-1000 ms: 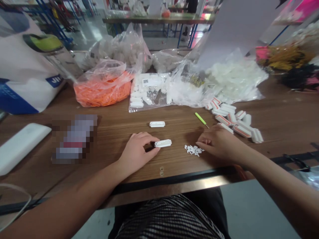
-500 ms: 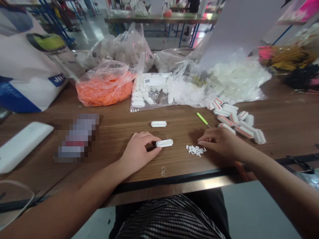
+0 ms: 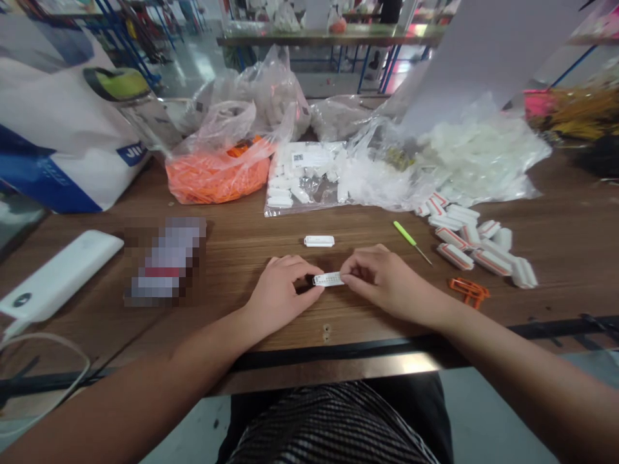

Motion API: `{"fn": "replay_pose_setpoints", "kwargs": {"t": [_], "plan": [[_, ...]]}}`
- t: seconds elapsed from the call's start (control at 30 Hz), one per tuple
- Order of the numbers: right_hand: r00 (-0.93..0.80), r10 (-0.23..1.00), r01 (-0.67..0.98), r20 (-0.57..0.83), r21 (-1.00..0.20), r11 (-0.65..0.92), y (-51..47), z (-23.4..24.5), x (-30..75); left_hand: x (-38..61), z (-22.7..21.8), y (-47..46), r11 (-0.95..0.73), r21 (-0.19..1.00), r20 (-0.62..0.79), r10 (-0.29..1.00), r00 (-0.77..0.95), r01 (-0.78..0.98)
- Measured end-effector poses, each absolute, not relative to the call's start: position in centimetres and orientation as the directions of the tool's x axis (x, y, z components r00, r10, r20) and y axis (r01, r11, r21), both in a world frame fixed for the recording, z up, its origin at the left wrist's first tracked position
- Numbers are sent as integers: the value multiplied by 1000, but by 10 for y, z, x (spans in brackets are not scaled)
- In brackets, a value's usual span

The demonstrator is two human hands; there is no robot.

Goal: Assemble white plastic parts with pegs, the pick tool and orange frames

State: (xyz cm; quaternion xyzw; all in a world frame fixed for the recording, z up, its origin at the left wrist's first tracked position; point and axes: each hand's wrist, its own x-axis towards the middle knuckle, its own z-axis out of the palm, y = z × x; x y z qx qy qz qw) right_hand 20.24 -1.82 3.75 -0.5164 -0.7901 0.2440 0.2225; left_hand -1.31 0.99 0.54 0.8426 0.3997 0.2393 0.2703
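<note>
My left hand (image 3: 285, 290) pinches the left end of a small white slotted plastic housing (image 3: 329, 279) between thumb and fingers, low over the table. At the housing's right end is my right hand (image 3: 374, 278), its thumb and fingertips pressed together; what they hold, if anything, is hidden. A second white plastic housing (image 3: 319, 241) lies just beyond, flat on the wood. The pile of tiny white plastic pieces is hidden now by my right hand. Right of that hand lie a thin tool with a green handle (image 3: 404, 233) and several orange plastic parts (image 3: 468, 291).
White housings with orange strips (image 3: 491, 258) are heaped at right. Along the back stand a bag of orange parts (image 3: 217, 177), a bag of white parts (image 3: 285, 193) and a bag of translucent pieces (image 3: 483, 148). At left are a blurred-out device (image 3: 167, 258) and a white power bank (image 3: 62, 277).
My right hand has moved left from the pile of tiny white pieces to the housing in my left hand. The orange parts at right have come into view. The camera has shifted slightly.
</note>
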Motion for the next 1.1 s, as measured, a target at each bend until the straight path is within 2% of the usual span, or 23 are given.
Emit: {"fn": "replay_pose_setpoints", "kwargs": {"t": [0.2,0.53,0.77,0.97,1.1], "plan": [[-447,884,723,138,-527,447,-9,27,192,-12,6,10,-529,648,178,805,566,548],[-455,876,717,160,-518,466,-9,25,191,-12,6,10,-540,642,187,799,571,545],[-562,793,717,235,-341,608,-17,35,194,-12,6,10,-527,644,170,805,568,554],[-542,786,720,297,-317,617,-21,35,197,-13,5,10,-535,636,181,804,567,556],[-594,750,734,292,-185,653,-21,32,194,-14,3,10,-537,637,188,804,565,552]]}}
